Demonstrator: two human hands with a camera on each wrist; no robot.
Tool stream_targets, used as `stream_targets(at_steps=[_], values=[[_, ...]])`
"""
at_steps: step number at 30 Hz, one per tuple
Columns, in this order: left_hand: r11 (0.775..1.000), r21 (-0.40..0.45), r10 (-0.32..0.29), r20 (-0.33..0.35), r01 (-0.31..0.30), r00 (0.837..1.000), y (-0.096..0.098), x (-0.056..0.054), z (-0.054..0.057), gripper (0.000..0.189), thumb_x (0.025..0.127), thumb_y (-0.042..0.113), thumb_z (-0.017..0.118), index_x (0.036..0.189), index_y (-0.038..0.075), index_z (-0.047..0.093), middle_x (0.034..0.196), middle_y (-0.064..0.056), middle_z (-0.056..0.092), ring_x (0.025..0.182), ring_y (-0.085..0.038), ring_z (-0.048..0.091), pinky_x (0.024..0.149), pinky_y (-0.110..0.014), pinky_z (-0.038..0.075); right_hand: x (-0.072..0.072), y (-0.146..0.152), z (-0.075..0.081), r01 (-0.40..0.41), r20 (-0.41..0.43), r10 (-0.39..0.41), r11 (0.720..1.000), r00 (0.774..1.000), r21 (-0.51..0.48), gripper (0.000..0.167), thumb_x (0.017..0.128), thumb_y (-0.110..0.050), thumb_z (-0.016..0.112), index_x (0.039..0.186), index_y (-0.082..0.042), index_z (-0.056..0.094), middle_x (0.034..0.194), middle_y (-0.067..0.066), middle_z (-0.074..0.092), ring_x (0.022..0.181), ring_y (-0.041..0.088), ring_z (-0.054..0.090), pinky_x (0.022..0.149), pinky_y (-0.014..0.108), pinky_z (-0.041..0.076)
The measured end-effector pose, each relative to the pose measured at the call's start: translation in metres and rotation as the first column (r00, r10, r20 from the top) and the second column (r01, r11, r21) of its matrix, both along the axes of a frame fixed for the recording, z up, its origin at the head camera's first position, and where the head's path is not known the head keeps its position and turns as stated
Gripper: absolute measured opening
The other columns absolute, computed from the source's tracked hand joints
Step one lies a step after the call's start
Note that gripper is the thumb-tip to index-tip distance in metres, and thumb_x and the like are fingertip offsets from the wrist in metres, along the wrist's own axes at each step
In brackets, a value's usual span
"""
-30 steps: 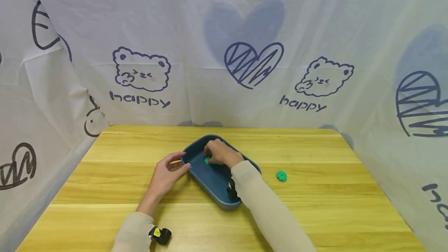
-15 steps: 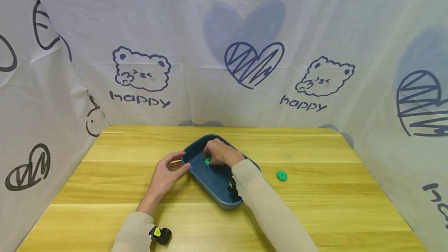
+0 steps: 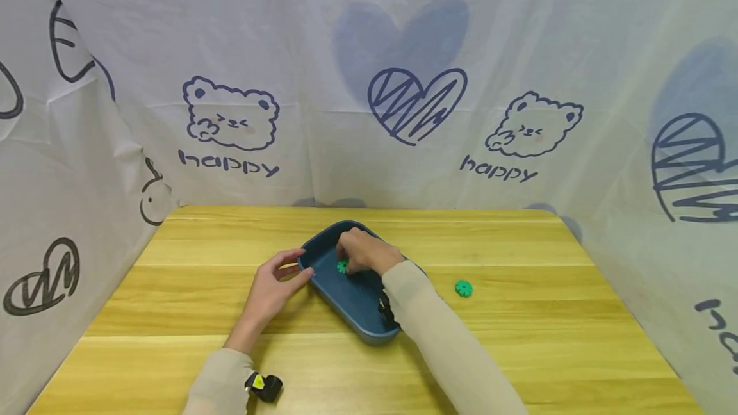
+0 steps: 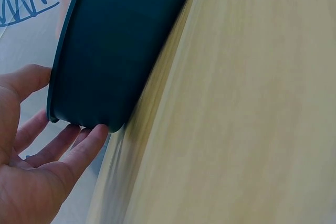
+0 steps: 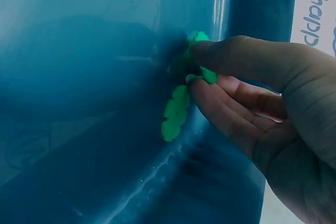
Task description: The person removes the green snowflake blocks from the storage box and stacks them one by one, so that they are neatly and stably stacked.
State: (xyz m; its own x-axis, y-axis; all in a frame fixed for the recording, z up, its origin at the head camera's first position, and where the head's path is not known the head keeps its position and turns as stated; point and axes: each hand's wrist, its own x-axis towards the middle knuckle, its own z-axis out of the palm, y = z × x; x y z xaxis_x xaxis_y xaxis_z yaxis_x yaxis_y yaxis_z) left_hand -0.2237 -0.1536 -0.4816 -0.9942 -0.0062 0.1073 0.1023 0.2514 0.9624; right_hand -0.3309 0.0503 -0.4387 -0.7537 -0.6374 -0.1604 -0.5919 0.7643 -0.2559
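A dark blue tray stands slantwise on the table. My left hand holds its near-left corner, with the thumb at the rim and the fingertips against the outer wall. Inside the tray, my right hand pinches a green notched disc between thumb and fingers. A second green disc stands on edge just beside those fingertips, near the tray's wall. In the head view, the right hand partly hides one green disc; which of the two it is I cannot tell.
Another green notched disc lies on the wooden table, to the right of the tray. A white printed cloth hangs behind the table and along both sides. Small black cameras sit on the wrists.
A green disc under my right fingers shows a little more than a second ago. Both hands and the tray have hardly moved.
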Motion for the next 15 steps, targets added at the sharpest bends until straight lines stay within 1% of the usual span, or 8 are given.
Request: stream_targets(at_steps=[6,12,15], values=[[1.0,0.001,0.0,0.003,0.0,1.0,-0.0001,0.0006,-0.0005,0.05,0.096,0.026,0.076,0.142,0.012,0.06,0.147,-0.017,0.058,0.13,-0.035,0.062,0.092,-0.018,0.055,-0.0006,0.0005,0.0003,-0.036,-0.001,0.036,0.999,0.999,0.007,0.025,0.087,-0.008,0.083,0.112,-0.007,0.078,0.108,0.004,0.076,0.092,0.012,0.067,0.086,0.029,0.061],[1.0,-0.003,0.0,0.005,0.0,1.0,0.0003,0.0014,-0.0004,0.051,0.096,0.026,0.076,0.142,0.012,0.06,0.147,-0.016,0.058,0.13,-0.035,0.062,0.094,-0.022,0.057,-0.0007,0.0032,0.0009,-0.05,0.014,0.05,0.999,0.999,-0.008,0.025,0.087,-0.007,0.082,0.112,-0.006,0.078,0.107,0.005,0.076,0.09,0.012,0.066,0.085,0.028,0.061],[1.0,-0.002,-0.002,0.006,0.002,1.0,0.0008,0.0017,-0.0004,0.051,0.096,0.026,0.076,0.142,0.012,0.06,0.147,-0.016,0.058,0.13,-0.035,0.062,0.095,-0.023,0.057,-0.0006,0.0051,0.0013,-0.062,0.008,0.062,0.998,0.998,-0.021,0.025,0.086,-0.007,0.083,0.111,-0.006,0.079,0.105,0.004,0.076,0.09,0.012,0.066,0.084,0.026,0.06]])
